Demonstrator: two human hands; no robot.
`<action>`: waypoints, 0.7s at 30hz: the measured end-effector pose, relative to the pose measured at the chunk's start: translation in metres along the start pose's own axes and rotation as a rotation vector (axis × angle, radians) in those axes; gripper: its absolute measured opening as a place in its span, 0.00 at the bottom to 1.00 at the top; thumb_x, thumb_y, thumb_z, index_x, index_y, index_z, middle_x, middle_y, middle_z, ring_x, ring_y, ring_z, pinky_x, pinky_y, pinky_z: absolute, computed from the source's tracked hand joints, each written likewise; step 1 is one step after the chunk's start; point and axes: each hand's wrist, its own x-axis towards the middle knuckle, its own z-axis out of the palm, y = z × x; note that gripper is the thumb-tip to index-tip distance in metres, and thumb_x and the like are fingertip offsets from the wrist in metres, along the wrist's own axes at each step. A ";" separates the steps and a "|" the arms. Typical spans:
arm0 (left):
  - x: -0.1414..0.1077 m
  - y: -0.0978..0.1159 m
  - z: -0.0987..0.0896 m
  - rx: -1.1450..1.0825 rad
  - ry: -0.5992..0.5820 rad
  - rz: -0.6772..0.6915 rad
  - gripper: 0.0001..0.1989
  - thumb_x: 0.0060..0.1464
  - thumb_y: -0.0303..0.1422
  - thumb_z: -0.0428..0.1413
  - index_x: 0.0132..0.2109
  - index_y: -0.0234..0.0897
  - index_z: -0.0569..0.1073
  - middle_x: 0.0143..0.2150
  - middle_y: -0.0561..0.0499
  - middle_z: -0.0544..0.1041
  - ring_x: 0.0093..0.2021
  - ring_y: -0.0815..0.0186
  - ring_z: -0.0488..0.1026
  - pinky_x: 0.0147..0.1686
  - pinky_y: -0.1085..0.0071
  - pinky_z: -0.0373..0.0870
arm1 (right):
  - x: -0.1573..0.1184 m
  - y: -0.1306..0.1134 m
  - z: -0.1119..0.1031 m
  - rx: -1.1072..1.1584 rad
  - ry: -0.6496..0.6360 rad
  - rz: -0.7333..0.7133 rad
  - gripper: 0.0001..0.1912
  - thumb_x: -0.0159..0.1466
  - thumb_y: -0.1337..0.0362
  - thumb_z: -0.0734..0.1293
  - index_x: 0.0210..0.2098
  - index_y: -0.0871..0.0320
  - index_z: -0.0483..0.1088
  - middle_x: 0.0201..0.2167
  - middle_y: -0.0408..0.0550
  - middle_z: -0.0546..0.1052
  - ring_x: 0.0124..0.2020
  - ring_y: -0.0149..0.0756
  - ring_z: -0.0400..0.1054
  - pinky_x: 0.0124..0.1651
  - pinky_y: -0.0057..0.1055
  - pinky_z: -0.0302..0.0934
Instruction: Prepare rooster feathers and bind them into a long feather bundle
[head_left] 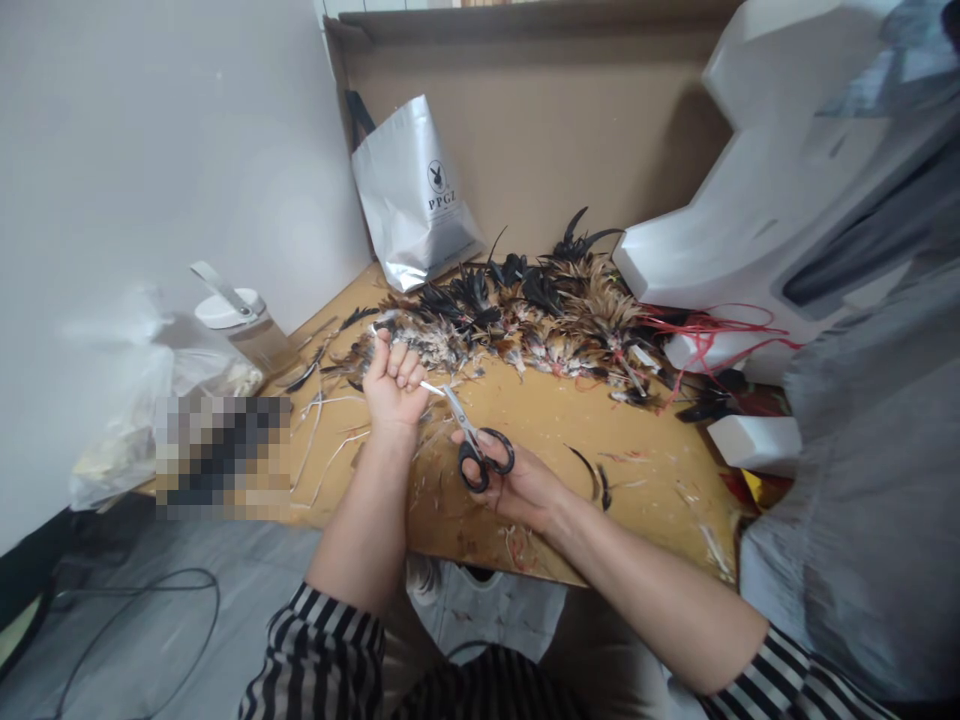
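My left hand (396,382) is closed in a fist above the left part of the wooden table. From its lower edge sticks a thin white strip (432,388), too small to tell its exact kind. Black-handled scissors (472,440) are in my right hand (521,482), with fingers at the loops and the blades pointing up toward my left fist. The blade tips are at the white strip; whether they touch it I cannot tell. Behind both hands lies a long heap of brown, black and whitish feathers (540,315), partly hidden by my left fist.
A silver bag (412,200) leans at the back against a cardboard panel (540,130). On the left stand a lidded cup (251,325) and a clear plastic bag (180,370). Red string (705,335) trails by white moulded plastic (697,250) at right. Feather scraps litter the table (555,410).
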 end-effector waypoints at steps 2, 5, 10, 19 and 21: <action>0.000 0.000 0.000 -0.022 -0.006 -0.005 0.12 0.61 0.33 0.43 0.34 0.37 0.69 0.16 0.59 0.49 0.13 0.77 0.47 0.12 0.81 0.45 | 0.000 0.000 0.000 -0.011 0.008 -0.010 0.20 0.51 0.55 0.71 0.41 0.58 0.70 0.20 0.39 0.70 0.20 0.21 0.60 0.20 0.18 0.46; 0.000 0.000 0.000 -0.052 -0.003 -0.018 0.13 0.62 0.33 0.42 0.34 0.37 0.69 0.16 0.59 0.48 0.13 0.77 0.47 0.11 0.81 0.44 | 0.001 0.002 -0.001 -0.035 0.014 -0.018 0.20 0.51 0.55 0.71 0.40 0.58 0.70 0.20 0.39 0.69 0.20 0.21 0.59 0.20 0.18 0.46; 0.001 -0.001 0.000 -0.069 0.010 -0.032 0.14 0.62 0.32 0.41 0.34 0.37 0.68 0.16 0.59 0.48 0.13 0.77 0.46 0.11 0.81 0.44 | 0.002 0.003 -0.002 -0.058 0.009 -0.023 0.19 0.52 0.54 0.70 0.41 0.58 0.70 0.20 0.40 0.70 0.19 0.22 0.59 0.20 0.19 0.46; 0.004 -0.002 -0.004 -0.031 0.029 -0.054 0.10 0.61 0.30 0.43 0.34 0.36 0.67 0.16 0.60 0.50 0.13 0.78 0.48 0.11 0.81 0.44 | 0.003 0.005 -0.005 -0.048 0.015 -0.052 0.18 0.53 0.56 0.70 0.40 0.58 0.71 0.20 0.40 0.70 0.19 0.21 0.60 0.19 0.18 0.46; 0.006 -0.004 -0.006 0.039 0.075 -0.088 0.07 0.59 0.30 0.47 0.33 0.35 0.66 0.15 0.60 0.50 0.13 0.78 0.50 0.12 0.82 0.46 | 0.003 0.004 -0.004 -0.024 0.021 -0.063 0.17 0.53 0.57 0.70 0.41 0.58 0.71 0.20 0.40 0.70 0.19 0.20 0.61 0.20 0.17 0.47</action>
